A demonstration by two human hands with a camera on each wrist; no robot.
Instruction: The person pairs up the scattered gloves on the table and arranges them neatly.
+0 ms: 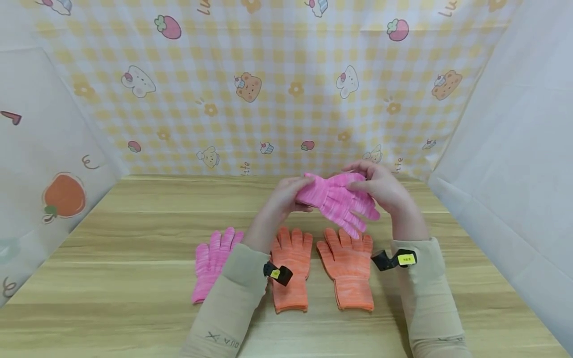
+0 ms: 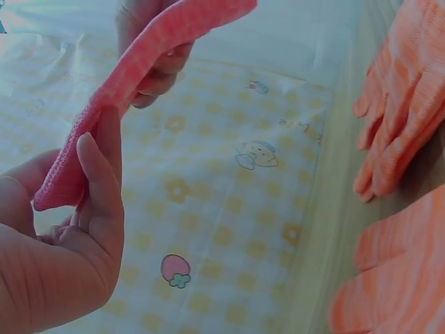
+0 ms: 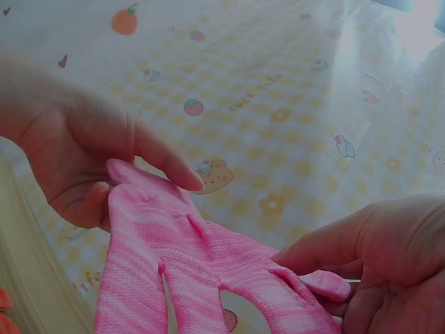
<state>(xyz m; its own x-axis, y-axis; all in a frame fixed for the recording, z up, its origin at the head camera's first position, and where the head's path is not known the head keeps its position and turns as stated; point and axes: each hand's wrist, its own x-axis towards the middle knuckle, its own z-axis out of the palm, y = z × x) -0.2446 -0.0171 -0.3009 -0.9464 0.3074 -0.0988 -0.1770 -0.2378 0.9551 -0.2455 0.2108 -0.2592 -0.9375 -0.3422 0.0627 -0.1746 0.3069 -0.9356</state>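
A pink knit glove [image 1: 342,201] is held up above the far part of the table, its fingers slanting down to the right. My left hand [image 1: 290,194] pinches its cuff between thumb and fingers; the left wrist view shows the glove [image 2: 115,90] edge-on in that grip. On the other side, my right hand [image 1: 380,186] pinches the glove near the thumb side, with the thumb on top, as the right wrist view of the glove [image 3: 201,243] also shows. Two orange gloves lie below the hands, the left one [image 1: 293,253] partly behind the left wrist camera, the right one [image 1: 351,268] fully flat.
Another pink glove [image 1: 210,263] lies to the left, partly covered by my left forearm. The gloves lie on a wood-grain table [image 1: 134,278]. A yellow checked cloth [image 1: 286,114] hangs along the back, and white sheets [image 1: 506,149] stand at both sides.
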